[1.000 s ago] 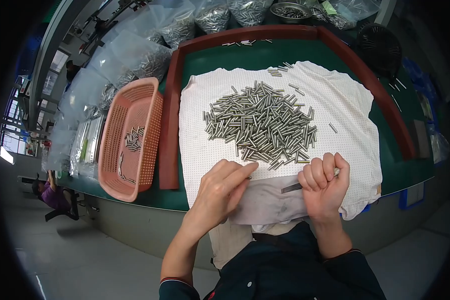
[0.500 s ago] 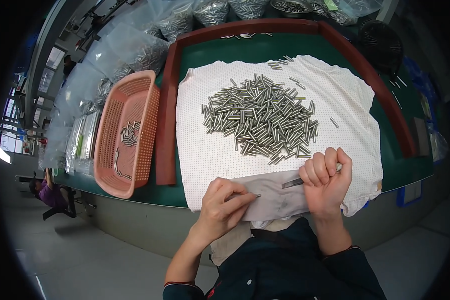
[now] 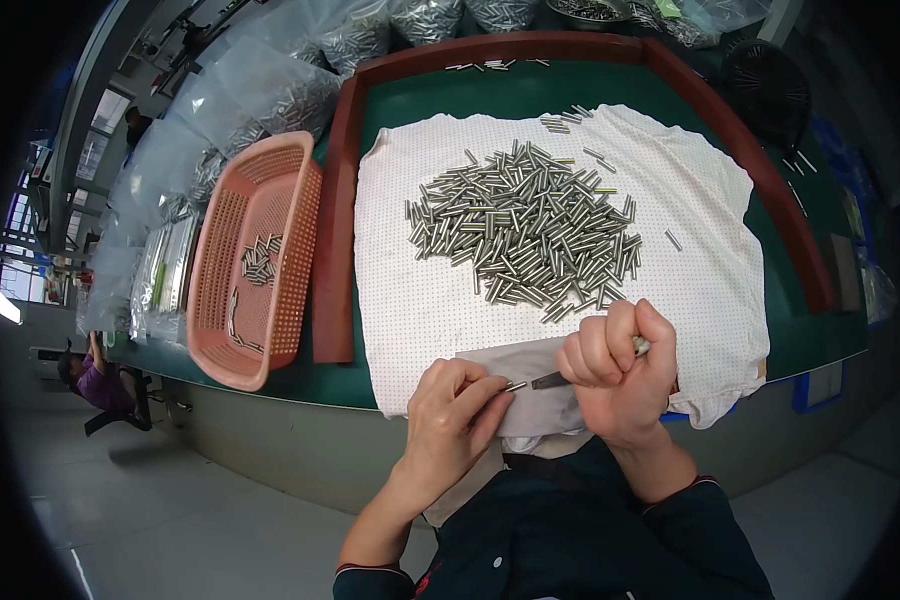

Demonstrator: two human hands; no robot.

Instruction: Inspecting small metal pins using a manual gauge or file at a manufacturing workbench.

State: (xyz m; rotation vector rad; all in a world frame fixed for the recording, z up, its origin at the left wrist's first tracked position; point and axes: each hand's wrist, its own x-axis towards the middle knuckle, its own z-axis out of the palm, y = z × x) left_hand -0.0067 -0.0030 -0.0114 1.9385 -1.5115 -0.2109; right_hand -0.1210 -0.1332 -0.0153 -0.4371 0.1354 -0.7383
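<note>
My left hand [image 3: 448,408] pinches a short metal pin [image 3: 515,386] between thumb and fingers, one end pointing right. In a fist, my right hand [image 3: 618,372] grips a narrow flat-bladed metal tool [image 3: 549,381]; whether it is a file or a scraper I cannot tell. Its tip is close to the pin's free end, and contact is too small to make out. Below both hands lies a grey cloth [image 3: 520,360] at the table's front edge. Beyond them, a large heap of metal pins [image 3: 525,230] rests on a white dotted cloth [image 3: 390,310].
A pink perforated basket [image 3: 295,270] with a few pins stands at left, outside a dark red wooden frame [image 3: 332,250]. Clear bags of pins [image 3: 290,110] line the back and left. Loose pins [image 3: 495,66] lie by the far rail. A seated person [image 3: 105,385] is at far left.
My right hand has moved left and slightly down, bringing the tool's tip close to the pin. My left hand has shifted slightly and keeps its pinch, with more of the pin showing.
</note>
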